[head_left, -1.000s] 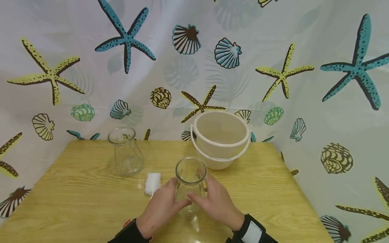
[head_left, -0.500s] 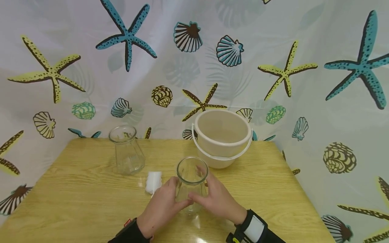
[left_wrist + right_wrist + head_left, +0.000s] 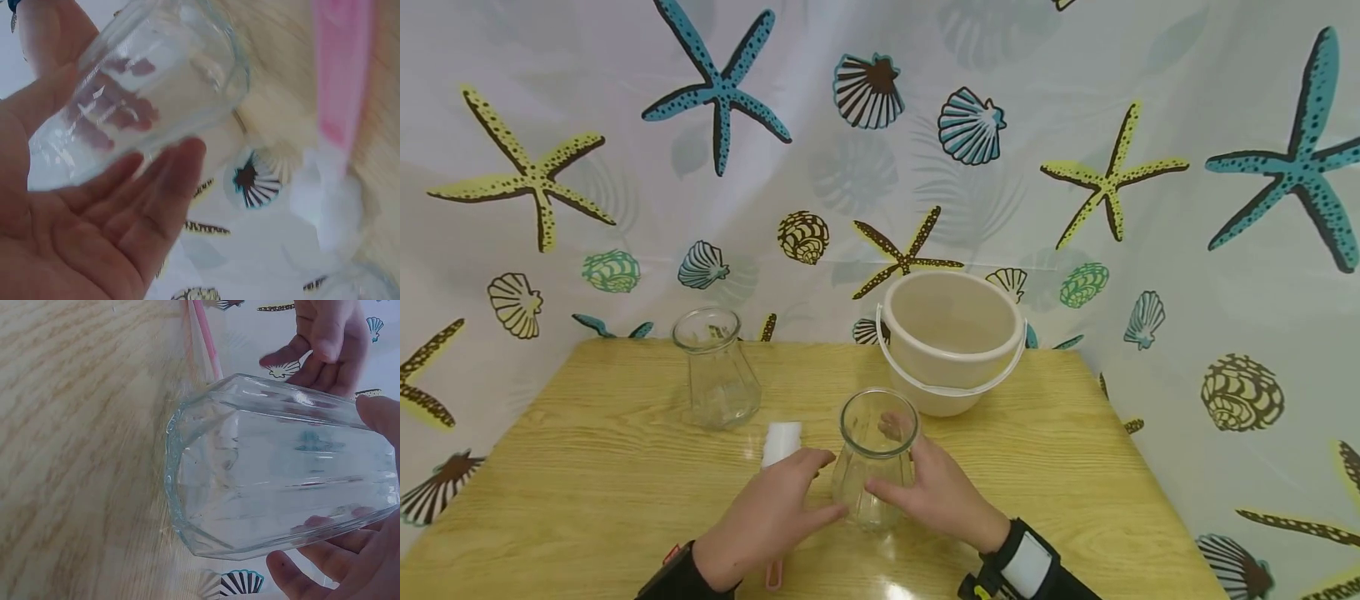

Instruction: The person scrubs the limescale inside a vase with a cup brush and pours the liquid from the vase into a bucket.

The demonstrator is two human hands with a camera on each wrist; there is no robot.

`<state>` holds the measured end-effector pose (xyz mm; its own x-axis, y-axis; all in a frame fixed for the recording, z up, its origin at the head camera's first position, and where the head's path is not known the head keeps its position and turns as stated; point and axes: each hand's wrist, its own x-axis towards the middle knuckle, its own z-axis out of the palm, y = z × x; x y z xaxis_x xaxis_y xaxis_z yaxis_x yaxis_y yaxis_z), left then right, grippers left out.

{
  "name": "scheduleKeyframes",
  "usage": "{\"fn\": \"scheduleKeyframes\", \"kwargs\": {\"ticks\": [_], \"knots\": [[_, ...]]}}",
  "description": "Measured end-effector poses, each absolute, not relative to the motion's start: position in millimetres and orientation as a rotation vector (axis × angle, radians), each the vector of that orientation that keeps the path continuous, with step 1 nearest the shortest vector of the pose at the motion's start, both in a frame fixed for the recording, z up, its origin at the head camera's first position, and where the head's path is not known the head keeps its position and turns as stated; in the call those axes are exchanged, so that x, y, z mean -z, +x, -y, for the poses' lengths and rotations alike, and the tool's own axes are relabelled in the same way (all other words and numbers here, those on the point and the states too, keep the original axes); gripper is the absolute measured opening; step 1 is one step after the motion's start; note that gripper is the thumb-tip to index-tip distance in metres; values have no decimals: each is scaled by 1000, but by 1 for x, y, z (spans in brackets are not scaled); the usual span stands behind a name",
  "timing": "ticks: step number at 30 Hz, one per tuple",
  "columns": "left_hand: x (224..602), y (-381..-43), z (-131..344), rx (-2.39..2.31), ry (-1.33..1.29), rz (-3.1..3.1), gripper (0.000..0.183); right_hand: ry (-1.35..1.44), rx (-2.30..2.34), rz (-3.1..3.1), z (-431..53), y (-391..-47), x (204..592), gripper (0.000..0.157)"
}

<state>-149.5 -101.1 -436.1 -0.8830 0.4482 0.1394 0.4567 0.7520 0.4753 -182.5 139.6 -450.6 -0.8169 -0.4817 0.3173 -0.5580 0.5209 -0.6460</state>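
Note:
A clear, faceted glass vase (image 3: 871, 487) stands upright near the front middle of the wooden table. My right hand (image 3: 946, 500) grips it from the right, thumb across the front and fingers round the far side. In the right wrist view the vase (image 3: 269, 469) shows its flat-sided body and thick base. My left hand (image 3: 767, 515) is just left of it, fingers spread and palm facing the glass, holding nothing. Under that hand lies a sponge brush with a white head (image 3: 782, 442) and a pink handle (image 3: 342, 69); the hand covers its middle in the head view.
A second glass vase (image 3: 722, 392) stands at the back left of the table (image 3: 587, 467). A white bucket (image 3: 936, 367) with its handle hanging down in front is at the back, right of centre. A curtain (image 3: 880, 183) printed with starfish and shells surrounds the table.
My left hand has let go of the vase and moved left and down, over the brush. The right hand has kept its grip on the vase.

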Motion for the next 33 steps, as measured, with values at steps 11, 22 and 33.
{"fn": "scheduleKeyframes", "kwargs": {"ticks": [11,22,33], "knots": [[454,-144,136,400,-1397,2706,30,898,-1236,2648,-141,-182,453,77],[464,-144,140,447,-1565,2669,26,910,-1224,2650,-139,-181,452,76],[466,-145,142,352,-1535,2721,33,880,-1203,2654,-141,-181,453,75]]}}
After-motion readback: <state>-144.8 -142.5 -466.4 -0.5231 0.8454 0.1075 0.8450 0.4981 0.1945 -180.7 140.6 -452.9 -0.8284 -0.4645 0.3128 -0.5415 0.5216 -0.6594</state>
